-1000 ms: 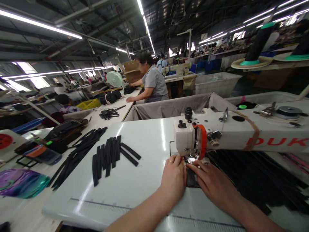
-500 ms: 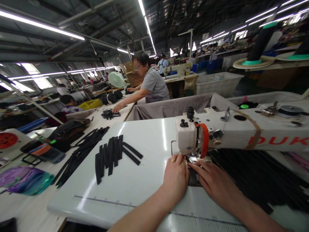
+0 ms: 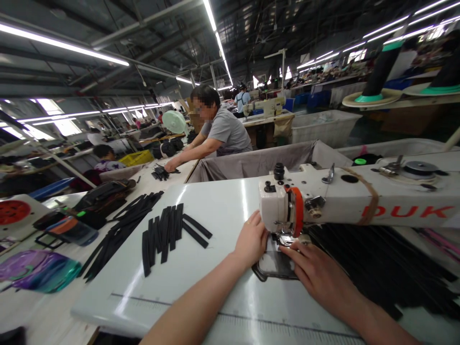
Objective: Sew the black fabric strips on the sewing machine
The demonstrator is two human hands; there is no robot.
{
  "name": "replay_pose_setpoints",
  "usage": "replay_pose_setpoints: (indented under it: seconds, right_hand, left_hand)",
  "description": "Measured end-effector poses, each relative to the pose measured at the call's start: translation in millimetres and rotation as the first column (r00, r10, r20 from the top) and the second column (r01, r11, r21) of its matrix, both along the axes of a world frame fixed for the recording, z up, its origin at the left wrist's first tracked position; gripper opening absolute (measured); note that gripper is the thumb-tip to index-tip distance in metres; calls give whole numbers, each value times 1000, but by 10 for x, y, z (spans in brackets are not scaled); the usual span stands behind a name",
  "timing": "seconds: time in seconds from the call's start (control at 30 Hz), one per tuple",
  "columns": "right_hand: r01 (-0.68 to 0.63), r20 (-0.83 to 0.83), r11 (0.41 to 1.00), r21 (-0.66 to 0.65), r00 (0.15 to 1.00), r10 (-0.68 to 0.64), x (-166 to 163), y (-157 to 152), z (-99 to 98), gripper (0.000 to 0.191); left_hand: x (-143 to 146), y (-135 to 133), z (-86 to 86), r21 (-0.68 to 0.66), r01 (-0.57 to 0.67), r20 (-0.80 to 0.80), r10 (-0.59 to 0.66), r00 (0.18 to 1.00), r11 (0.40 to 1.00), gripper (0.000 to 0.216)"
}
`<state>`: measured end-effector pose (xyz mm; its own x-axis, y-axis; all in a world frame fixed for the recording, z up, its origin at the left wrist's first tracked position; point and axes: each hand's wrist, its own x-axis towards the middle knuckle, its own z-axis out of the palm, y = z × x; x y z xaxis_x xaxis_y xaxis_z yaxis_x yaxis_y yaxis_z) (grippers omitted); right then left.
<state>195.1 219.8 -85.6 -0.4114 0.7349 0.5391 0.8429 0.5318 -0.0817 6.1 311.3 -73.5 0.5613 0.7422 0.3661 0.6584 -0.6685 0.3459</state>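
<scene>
My left hand [image 3: 249, 243] lies left of the sewing machine's head, its fingers close together and curled, with some tips hidden behind the machine [image 3: 276, 206]. What it holds, if anything, cannot be seen. My right hand [image 3: 313, 263] is at the presser foot [image 3: 286, 239], thumb and forefinger drawn together at its front edge; anything between them is too small to make out. Below the needle the metal plate [image 3: 276, 265] shows between both hands. Several short black fabric strips [image 3: 163, 232] are fanned out on the white machine table, left of my left hand.
Longer black strips [image 3: 377, 268] lie under the machine arm at right, and more [image 3: 125, 227] on the left bench. A purple-teal pouch [image 3: 39, 270] and a bottle [image 3: 77, 230] are there too. Across a cloth-lined bin [image 3: 247, 160], a co-worker [image 3: 226, 129] handles small black pieces.
My left hand has moved away from the presser foot, to the left and back beside the machine head, uncovering the plate. My right hand has stayed by the foot. The co-worker's arms have shifted.
</scene>
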Motion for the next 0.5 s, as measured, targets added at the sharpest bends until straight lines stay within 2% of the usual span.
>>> replay_pose_setpoints:
  seconds: [0.1, 0.2, 0.3, 0.4, 0.5]
  right_hand:
    - [-2, -3, 1000, -2, 1000, 2, 5, -2, -17, 37]
    - [4, -13, 1000, -5, 1000, -4, 3, -5, -21, 37]
    - [-1, -11, 1000, 1, 1000, 1, -3, -10, 3, 38]
    - [-58, 26, 997, -41, 998, 59, -8, -14, 44, 44]
    - [-118, 38, 987, -105, 992, 123, -9, -24, 74, 45]
  left_hand:
    - [-41, 257, 33, 6, 62, -67, -62, 996, 998, 12]
    - [-86, 313, 101, 28, -34, -82, 36, 996, 999, 18]
    - [-91, 110, 147, 22, -74, -98, 76, 992, 997, 20]
    - [-66, -233, 134, -3, -32, -95, 32, 995, 999, 25]
    - [-89, -471, 90, -54, 1, -11, -2, 1000, 999, 24]
